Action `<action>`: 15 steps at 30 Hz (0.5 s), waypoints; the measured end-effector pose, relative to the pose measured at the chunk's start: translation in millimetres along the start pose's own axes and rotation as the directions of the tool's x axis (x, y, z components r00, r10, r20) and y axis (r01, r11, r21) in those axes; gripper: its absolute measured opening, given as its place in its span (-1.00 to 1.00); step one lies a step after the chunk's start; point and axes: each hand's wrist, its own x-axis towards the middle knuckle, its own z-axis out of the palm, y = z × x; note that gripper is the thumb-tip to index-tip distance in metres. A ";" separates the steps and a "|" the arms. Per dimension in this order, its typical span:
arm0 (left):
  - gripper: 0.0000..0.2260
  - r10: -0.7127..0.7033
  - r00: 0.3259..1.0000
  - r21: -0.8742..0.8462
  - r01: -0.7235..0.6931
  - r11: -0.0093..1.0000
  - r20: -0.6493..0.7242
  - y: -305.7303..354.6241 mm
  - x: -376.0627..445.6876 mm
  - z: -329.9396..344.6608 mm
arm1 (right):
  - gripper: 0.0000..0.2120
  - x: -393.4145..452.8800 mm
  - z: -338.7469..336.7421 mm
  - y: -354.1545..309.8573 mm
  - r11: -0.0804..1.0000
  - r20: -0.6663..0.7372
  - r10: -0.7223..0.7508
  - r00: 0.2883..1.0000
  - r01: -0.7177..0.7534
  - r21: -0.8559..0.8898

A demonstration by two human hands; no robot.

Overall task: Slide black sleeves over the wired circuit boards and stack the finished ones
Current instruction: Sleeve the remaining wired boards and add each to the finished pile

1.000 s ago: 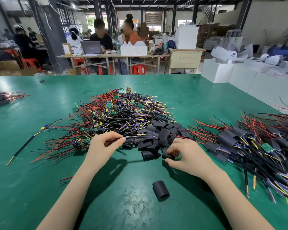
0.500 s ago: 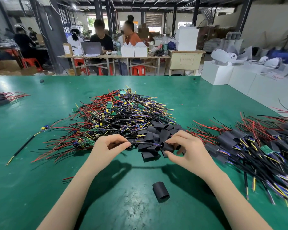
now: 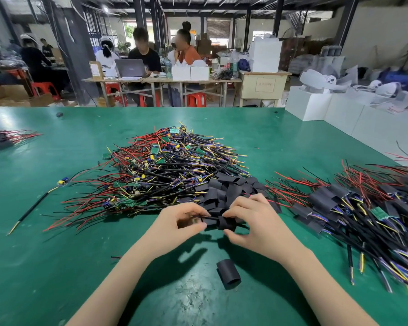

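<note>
Green surface [image 3: 57,255] fills the lower frame. Centre: large heap of bare wired circuit boards [image 3: 165,170], red, black and yellow leads tangled. Right edge: stack of finished boards [image 3: 363,212] already in black sleeves, wires fanned outward. Between the two, just above the hands, a small pile of loose sleeves [image 3: 224,189]. One stray sleeve [image 3: 229,274] lies alone at lower centre, near the wrists.

Left hand [image 3: 179,222], fingers curled, pinches the wire end of a wired board [image 3: 206,218]; the board itself is mostly hidden in the hand. Right hand [image 3: 252,222], fingers curled, grips a black sleeve [image 3: 226,222] at lower centre, its mouth meeting the wires.

Step in hand, by judgement: threading the sleeve on. To do it well, the leads likely need bunching tight so none snags the rim; the sleeve mouth should stay squeezed open rather than flat, and travel in line with the wires until the board is covered. Whether any lead has strayed outside the sleeve cannot be told.
</note>
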 end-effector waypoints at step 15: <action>-0.73 -0.039 0.999 0.215 0.030 0.976 0.037 -6.1 -2.2 -14.5 | -0.77 -3.5 -0.6 0.1 0.995 0.020 0.065 0.998 -0.066 0.069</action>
